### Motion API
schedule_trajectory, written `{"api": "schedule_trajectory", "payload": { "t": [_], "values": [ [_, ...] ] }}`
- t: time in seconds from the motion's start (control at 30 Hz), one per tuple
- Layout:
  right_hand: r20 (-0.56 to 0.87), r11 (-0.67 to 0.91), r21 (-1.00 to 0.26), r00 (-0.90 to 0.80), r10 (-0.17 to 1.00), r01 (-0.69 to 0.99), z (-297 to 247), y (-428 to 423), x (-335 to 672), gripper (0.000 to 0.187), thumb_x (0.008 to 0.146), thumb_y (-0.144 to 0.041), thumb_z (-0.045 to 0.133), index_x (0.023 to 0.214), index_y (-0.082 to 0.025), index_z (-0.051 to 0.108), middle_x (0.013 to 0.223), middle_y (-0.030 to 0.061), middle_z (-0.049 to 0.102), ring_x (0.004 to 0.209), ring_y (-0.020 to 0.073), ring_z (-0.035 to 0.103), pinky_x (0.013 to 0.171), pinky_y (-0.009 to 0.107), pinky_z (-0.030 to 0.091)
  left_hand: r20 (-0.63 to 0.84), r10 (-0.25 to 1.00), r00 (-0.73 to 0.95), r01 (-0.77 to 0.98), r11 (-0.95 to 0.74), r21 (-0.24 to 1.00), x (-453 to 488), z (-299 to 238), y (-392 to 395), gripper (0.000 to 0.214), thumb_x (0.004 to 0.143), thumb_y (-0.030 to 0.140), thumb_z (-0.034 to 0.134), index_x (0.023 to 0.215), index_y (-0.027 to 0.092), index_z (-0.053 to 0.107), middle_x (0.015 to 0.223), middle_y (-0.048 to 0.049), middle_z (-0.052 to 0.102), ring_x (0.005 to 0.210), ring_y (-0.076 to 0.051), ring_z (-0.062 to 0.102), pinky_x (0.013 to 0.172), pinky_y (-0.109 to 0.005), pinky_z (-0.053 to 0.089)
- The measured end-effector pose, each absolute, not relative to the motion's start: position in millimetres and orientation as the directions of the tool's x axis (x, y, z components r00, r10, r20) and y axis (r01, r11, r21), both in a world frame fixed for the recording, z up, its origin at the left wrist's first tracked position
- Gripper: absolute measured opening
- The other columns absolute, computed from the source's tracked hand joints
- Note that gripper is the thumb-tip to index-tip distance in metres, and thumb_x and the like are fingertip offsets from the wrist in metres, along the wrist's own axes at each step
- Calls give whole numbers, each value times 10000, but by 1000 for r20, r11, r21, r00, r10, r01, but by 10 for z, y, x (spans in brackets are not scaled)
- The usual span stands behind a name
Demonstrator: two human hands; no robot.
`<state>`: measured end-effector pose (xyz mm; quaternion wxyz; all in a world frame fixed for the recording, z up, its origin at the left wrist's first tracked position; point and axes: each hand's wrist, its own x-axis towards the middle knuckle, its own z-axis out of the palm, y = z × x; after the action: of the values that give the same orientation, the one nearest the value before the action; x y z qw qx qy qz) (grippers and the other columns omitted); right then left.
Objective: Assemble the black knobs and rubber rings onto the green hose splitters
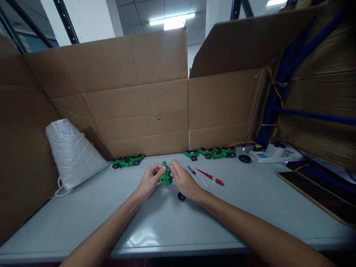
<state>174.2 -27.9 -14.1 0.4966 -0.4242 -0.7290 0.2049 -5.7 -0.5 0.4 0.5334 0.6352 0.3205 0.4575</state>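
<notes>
Both my hands meet over the middle of the grey table [155,222] around a small green toy vehicle part [166,177]. My left hand [150,180] pinches it from the left, fingers closed on it. My right hand [183,181] grips it from the right, fingers curled against it. A loose black wheel [181,196] lies on the table just under my right wrist. Two screwdrivers lie right of my hands: a thin one with a purple handle [194,173] and a red-handled one [213,178].
Finished green toy vehicles stand in two groups along the cardboard back wall [128,161] [211,152]. A white woven bag [72,152] sits at the left. Another black wheel [244,158], a white device [268,154] with wires and a dark flat board [319,196] lie at the right.
</notes>
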Motion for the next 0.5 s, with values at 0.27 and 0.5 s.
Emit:
{"api": "schedule_trajectory", "payload": {
  "t": [0.27, 0.5],
  "values": [
    [537, 578, -702, -224, 813, 415, -136, -279, 1760, 238, 1134, -373, 288, 916, -280, 311, 763, -43, 440, 668, 197, 474, 632, 314, 298, 201, 901, 386, -153, -152, 976, -52, 3, -17, 475, 857, 565, 848, 824, 138, 642, 726, 9, 589, 649, -113, 518, 632, -242, 406],
    [618, 655, -540, -280, 735, 528, -56, -331, 1803, 238, 1152, -310, 285, 935, -271, 374, 875, 9, 551, 758, 209, 541, 689, 316, 387, 79, 898, 434, -317, 70, 946, -12, 30, -58, 460, 802, 516, 916, 827, 125, 677, 745, -11, 642, 655, -110, 563, 631, -228, 457]
  ]
}}
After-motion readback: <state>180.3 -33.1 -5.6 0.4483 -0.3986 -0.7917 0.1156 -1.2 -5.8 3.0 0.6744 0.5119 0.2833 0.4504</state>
